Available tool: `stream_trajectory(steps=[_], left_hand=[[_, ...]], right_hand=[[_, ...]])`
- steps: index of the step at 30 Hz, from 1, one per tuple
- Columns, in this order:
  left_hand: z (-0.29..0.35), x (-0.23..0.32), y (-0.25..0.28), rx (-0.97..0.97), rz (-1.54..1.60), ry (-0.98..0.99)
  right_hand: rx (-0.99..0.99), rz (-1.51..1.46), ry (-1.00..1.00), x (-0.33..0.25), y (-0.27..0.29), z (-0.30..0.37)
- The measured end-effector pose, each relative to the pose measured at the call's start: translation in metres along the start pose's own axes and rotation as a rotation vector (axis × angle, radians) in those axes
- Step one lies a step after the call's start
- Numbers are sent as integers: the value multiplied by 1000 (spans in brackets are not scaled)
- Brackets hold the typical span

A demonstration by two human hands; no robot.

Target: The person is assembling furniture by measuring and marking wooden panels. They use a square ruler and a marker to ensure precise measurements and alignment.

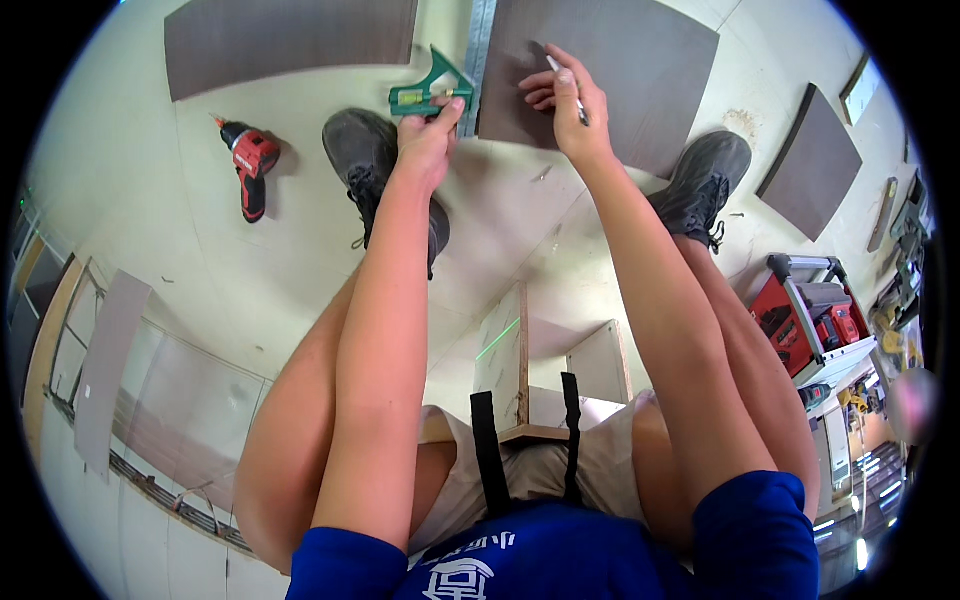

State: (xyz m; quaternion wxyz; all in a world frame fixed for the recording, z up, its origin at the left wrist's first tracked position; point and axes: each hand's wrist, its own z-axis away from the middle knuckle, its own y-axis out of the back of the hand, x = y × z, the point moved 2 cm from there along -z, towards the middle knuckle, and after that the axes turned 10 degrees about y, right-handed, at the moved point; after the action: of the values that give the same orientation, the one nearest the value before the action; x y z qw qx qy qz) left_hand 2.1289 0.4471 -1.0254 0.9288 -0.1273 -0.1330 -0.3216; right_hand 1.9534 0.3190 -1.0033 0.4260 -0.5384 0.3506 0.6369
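Note:
My left hand (430, 140) grips the green head of a combination square (415, 97), a small yellow level vial set in it. Its steel rule (479, 50) runs away from me along the left edge of a dark brown board (640, 75) on the floor. Over that board my right hand (578, 105) holds a slim white pen (554, 64) with a dark end, pinched by thumb and fingers. Its tip appears off the board, though the exact gap is hard to judge.
A red and black cordless drill (252, 160) lies at left. Another brown board (290, 45) rests at the far left, a smaller one (812, 165) at right. A red toolbox (785, 325) stands by my right leg. White-faced panels (500, 350) sit between my legs.

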Motion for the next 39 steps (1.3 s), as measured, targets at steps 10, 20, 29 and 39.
stream_trajectory(steps=[10, 20, 29, 39], left_hand=[[0, -9, -11, -80, 171, -127], [1, -14, -17, -65, 194, -153], [1, -17, -20, -69, 164, -173], [-11, -25, -13, 39, 77, -209]], right_hand=[[-32, 190, -91, 5, -3, 53], [-230, 254, -18, 13, -9, 69], [-304, 289, 117, 11, -15, 74], [-285, 345, 129, 12, -24, 74]])
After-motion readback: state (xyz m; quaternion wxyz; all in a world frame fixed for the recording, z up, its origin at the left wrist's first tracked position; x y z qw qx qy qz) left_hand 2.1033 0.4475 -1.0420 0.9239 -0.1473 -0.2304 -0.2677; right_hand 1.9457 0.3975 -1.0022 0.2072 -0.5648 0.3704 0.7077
